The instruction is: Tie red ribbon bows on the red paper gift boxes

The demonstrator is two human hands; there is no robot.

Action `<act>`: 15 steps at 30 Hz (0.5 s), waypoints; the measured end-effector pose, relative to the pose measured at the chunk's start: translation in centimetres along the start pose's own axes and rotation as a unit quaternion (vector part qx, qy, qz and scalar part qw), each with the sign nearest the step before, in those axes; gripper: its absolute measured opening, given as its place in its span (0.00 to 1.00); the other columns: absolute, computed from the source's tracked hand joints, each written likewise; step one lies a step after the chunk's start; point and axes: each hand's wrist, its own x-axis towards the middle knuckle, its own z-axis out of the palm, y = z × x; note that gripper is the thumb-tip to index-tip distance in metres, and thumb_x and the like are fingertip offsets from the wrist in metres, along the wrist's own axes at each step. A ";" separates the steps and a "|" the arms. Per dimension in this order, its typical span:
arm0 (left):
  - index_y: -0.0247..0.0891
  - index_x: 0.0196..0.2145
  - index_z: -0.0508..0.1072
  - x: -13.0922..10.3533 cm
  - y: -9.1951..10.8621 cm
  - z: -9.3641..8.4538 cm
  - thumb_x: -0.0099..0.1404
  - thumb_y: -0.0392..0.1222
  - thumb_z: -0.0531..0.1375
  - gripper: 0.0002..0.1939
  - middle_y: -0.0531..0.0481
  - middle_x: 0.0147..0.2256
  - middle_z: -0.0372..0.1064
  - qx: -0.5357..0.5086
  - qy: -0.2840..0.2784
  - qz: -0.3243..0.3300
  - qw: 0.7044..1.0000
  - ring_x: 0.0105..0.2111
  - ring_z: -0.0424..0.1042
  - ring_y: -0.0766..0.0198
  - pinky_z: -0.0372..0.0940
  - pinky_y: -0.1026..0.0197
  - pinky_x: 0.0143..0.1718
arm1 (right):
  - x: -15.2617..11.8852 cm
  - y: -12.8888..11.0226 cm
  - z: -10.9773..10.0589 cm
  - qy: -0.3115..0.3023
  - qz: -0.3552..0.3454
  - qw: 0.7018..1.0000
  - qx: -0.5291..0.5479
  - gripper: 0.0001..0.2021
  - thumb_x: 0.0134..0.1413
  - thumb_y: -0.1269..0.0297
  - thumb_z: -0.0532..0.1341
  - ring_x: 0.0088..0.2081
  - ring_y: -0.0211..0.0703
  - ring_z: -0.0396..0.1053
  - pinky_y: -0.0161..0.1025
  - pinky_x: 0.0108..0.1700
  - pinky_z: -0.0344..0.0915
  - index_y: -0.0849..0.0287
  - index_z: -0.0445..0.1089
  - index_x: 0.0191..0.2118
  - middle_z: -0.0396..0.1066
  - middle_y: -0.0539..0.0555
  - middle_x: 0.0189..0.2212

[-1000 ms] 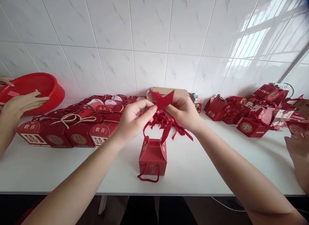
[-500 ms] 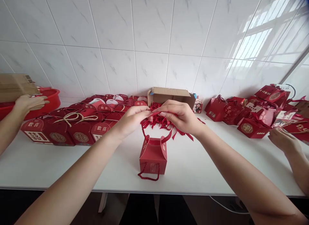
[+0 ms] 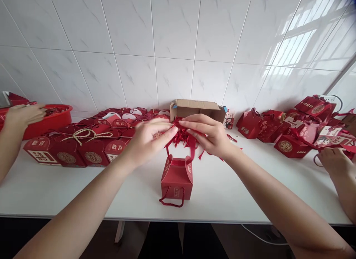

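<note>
A small red gift box (image 3: pixel 177 181) stands upright near the table's front edge, a twisted red cord handle hanging down its front. Red ribbon (image 3: pixel 192 150) rises from both sides of its top to my fingers. My left hand (image 3: pixel 152 138) pinches the ribbon above the box, and my right hand (image 3: pixel 210 134) closes on it just beside. The fingertips of both hands nearly meet and partly hide the ribbon between them. Behind them lies a pile of loose red ribbons (image 3: pixel 182 138).
Rows of red boxes (image 3: pixel 69 153) stand at left, beside a red basin (image 3: pixel 55 121) with another person's hand over it. An open cardboard box (image 3: pixel 198 105) is against the wall. More red boxes (image 3: pixel 292 146) are heaped at right, where another hand reaches.
My hands have shifted their hold on the ribbon, my left hand turning and rising slightly. At far left, the brown cardboard has left the basin; the hand at right has moved slightly right.
</note>
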 end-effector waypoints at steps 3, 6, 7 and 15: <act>0.44 0.39 0.77 -1.3 -0.1 -0.3 0.65 0.48 0.55 0.13 0.51 0.45 0.76 0.250 0.121 0.059 0.959 0.55 0.65 0.51 0.40 0.41 0.59 | -1.6 -1.0 -0.4 0.080 0.123 0.989 0.006 0.13 0.62 0.69 0.54 0.40 0.43 0.72 0.39 0.39 0.69 0.58 0.73 0.47 0.74 0.57 0.39; 0.43 0.38 0.77 -3.5 -1.9 -1.5 0.67 0.47 0.54 0.13 0.48 0.43 0.77 0.357 0.152 0.061 0.920 0.53 0.68 0.52 0.41 0.43 0.59 | -4.8 -2.0 -1.7 0.047 0.270 0.961 -0.026 0.11 0.62 0.64 0.55 0.30 0.42 0.70 0.37 0.32 0.66 0.59 0.75 0.37 0.74 0.54 0.28; 0.42 0.36 0.77 -4.6 -3.0 -2.0 0.66 0.47 0.54 0.13 0.47 0.42 0.78 0.385 0.161 0.053 0.907 0.52 0.70 0.51 0.43 0.44 0.58 | -6.2 -2.3 -2.2 0.013 0.320 0.947 -0.025 0.13 0.61 0.62 0.55 0.29 0.41 0.69 0.37 0.31 0.65 0.59 0.74 0.34 0.74 0.54 0.27; 0.48 0.31 0.76 -13.9 -13.1 -3.4 0.63 0.46 0.54 0.10 0.55 0.37 0.79 0.435 0.083 -0.195 0.875 0.22 0.73 0.60 0.57 0.47 0.45 | -18.1 -2.5 -5.3 -0.147 0.611 0.777 0.018 0.23 0.57 0.46 0.53 0.24 0.43 0.64 0.39 0.27 0.61 0.57 0.70 0.21 0.71 0.54 0.23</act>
